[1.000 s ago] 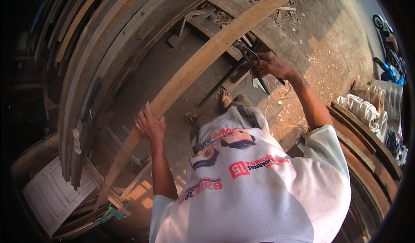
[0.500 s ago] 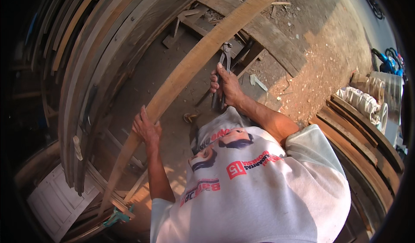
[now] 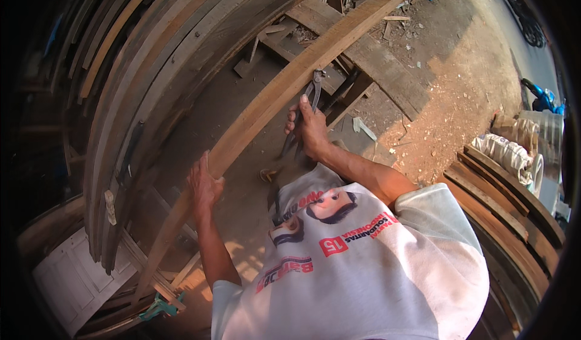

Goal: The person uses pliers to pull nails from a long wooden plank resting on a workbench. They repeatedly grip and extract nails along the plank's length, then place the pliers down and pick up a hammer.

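Observation:
A long, slightly bowed wooden plank [image 3: 272,104] slants from the far upper right down to the lower left in front of me. My left hand [image 3: 206,186] is closed round its lower part, fingers over the far edge. In my right hand [image 3: 311,128] is a pair of metal pincers [image 3: 316,86], with the thumb along the upper part and the handles pointing down toward me. The pincers' jaws are at the plank's near edge. Whether they bite on something there is too small to tell.
Tall curved boards [image 3: 133,98] lean at the left, beside a white panelled door [image 3: 85,282]. A low wooden bench [image 3: 387,68] stands beyond the plank. More boards [image 3: 514,213] are stacked at the right, near a white sack [image 3: 505,149]. Wood chips litter the ground [image 3: 436,122].
The pincers' handles have swung a little to the left in my right hand, and their jaws remain by the plank's edge. My left hand keeps its hold. The view has shifted slightly.

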